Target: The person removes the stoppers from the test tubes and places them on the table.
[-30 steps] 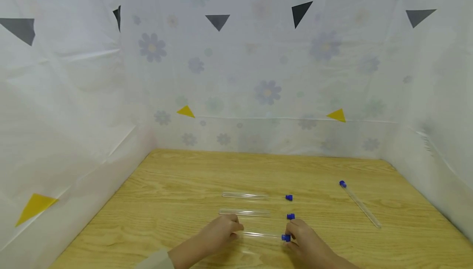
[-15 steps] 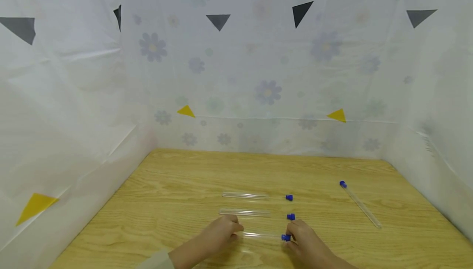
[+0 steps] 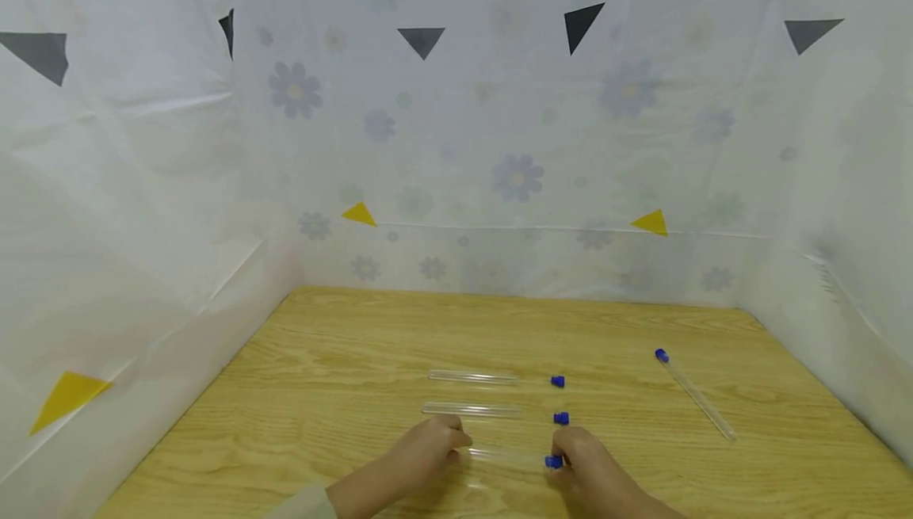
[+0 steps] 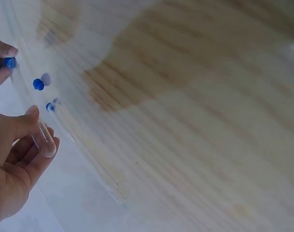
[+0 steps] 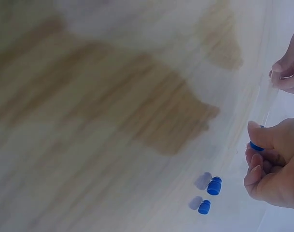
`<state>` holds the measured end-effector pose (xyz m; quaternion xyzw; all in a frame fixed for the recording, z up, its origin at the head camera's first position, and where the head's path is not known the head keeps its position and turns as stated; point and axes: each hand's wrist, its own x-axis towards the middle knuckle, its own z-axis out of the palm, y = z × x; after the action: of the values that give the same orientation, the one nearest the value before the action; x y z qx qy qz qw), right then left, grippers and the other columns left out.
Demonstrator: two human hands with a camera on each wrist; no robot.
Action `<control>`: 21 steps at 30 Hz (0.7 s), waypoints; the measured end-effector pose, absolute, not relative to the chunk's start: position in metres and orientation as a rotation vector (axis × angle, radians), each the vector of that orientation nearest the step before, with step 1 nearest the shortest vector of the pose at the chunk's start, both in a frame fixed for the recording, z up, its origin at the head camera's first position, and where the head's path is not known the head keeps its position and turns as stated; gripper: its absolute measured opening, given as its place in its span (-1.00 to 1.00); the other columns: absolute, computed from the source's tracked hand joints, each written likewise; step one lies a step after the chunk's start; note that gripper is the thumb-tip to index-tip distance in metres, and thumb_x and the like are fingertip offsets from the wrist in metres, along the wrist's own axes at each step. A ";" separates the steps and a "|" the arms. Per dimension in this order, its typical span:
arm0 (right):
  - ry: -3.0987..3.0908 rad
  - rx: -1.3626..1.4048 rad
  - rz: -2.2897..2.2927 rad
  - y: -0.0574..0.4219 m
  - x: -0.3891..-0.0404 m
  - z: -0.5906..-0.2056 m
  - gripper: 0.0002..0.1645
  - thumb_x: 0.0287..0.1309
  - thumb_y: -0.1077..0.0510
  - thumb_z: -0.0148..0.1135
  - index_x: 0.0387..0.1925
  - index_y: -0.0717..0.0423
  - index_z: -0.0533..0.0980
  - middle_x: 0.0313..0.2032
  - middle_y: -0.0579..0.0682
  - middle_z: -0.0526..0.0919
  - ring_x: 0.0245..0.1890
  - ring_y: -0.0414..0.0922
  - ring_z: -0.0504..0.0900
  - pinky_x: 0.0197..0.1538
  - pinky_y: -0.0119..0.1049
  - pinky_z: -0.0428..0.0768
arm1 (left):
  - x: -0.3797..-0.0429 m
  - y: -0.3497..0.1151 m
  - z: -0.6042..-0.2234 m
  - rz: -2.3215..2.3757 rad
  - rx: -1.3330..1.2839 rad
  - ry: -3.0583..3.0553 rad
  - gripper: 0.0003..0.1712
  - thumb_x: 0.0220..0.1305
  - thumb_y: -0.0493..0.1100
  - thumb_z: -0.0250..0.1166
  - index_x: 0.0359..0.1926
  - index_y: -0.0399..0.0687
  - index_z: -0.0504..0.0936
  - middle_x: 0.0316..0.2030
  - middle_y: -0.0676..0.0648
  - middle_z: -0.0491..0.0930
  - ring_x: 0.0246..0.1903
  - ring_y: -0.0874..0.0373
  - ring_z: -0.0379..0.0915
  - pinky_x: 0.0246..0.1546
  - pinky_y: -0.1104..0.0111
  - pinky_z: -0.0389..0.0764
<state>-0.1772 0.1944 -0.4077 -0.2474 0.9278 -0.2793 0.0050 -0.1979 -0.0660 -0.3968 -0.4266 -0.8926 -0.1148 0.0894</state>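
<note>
Tube of clear, see-through material (image 3: 499, 454), slender and round-ended, is at the bottom centre of the head frame, between two hands. Its long axis runs left to right, close to level with the frame's lower edge. The closed, rounded end points left; the other end points right, toward a small dark-blue stoppered cap (image 3: 553, 462).

Left hand (image 3: 428, 448): thumb and fingers closed in a pinch on the rounded end, confirmed in the left wrist view, where that end points to the lower right. Right hand (image 3: 590, 467): thumb and fingers closed in a pinch on the blue cap. Whether the cap is seated in the tube cannot be told.

Next beyond, a second clear round tube (image 3: 471, 410) lies on the wood-grain table (image 3: 342, 360), axis left to right; a loose blue cap (image 3: 562, 418) lies apart from its right end, just beyond the right hand. Farther up, a third clear tube (image 3: 473, 377) lies near-parallel, with another loose blue cap (image 3: 558, 381) to its right.

Right of centre, a blue-capped clear tube (image 3: 697, 398) lies slanted, cap to the upper left, bare end to the lower right. At the back hangs a whitish flower-printed sheet (image 3: 456, 131).
</note>
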 end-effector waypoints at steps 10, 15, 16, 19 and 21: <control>2.905 -0.956 -0.749 0.199 -0.177 -0.407 -0.84 -0.03 0.30 0.32 -0.48 0.07 0.46 -0.48 -0.21 0.46 -0.46 -0.39 0.34 -0.42 -0.50 0.44 | -0.197 -0.068 -0.395 -0.347 -1.275 -2.673 -0.75 -0.05 -0.35 0.38 -0.25 -0.17 0.69 -0.37 0.02 0.58 -0.34 0.33 0.53 -0.29 0.75 0.51; 2.895 -1.050 -0.711 0.200 -0.179 -0.407 -0.92 -0.02 0.29 0.32 -0.44 0.13 0.54 -0.47 -0.19 0.53 -0.43 -0.38 0.42 -0.39 -0.52 0.50 | -0.199 -0.069 -0.395 -0.354 -1.295 -2.658 -0.74 -0.06 -0.36 0.38 -0.25 -0.17 0.69 -0.36 0.02 0.58 -0.34 0.34 0.54 -0.29 0.76 0.51; 2.880 -1.070 -0.709 0.201 -0.179 -0.408 -0.93 -0.02 0.29 0.32 -0.44 0.14 0.56 -0.46 -0.18 0.53 -0.43 -0.38 0.42 -0.39 -0.52 0.50 | -0.199 -0.070 -0.395 -0.349 -1.299 -2.650 -0.74 -0.07 -0.36 0.39 -0.26 -0.17 0.69 -0.37 0.02 0.59 -0.34 0.34 0.54 -0.29 0.76 0.50; 2.836 -1.052 -0.729 0.200 -0.177 -0.407 -0.96 0.01 0.29 0.29 -0.42 0.16 0.59 -0.44 -0.19 0.52 -0.41 -0.41 0.43 -0.37 -0.53 0.53 | -0.201 -0.071 -0.395 -0.326 -1.308 -2.617 -0.75 -0.10 -0.36 0.40 -0.28 -0.17 0.69 -0.38 0.01 0.60 -0.35 0.33 0.55 -0.30 0.76 0.50; 2.809 -1.025 -0.770 0.201 -0.177 -0.407 -0.96 0.03 0.27 0.28 -0.41 0.15 0.58 -0.43 -0.22 0.50 -0.43 -0.43 0.40 -0.39 -0.53 0.51 | -0.202 -0.072 -0.396 -0.320 -1.307 -2.608 -0.75 -0.11 -0.36 0.40 -0.29 -0.17 0.70 -0.39 0.01 0.60 -0.36 0.34 0.55 -0.32 0.77 0.50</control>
<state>-0.1766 0.2011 -0.4075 -0.3320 0.9094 -0.2492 0.0267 -0.2022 -0.0720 -0.3965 -0.4429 -0.8840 -0.1084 0.1034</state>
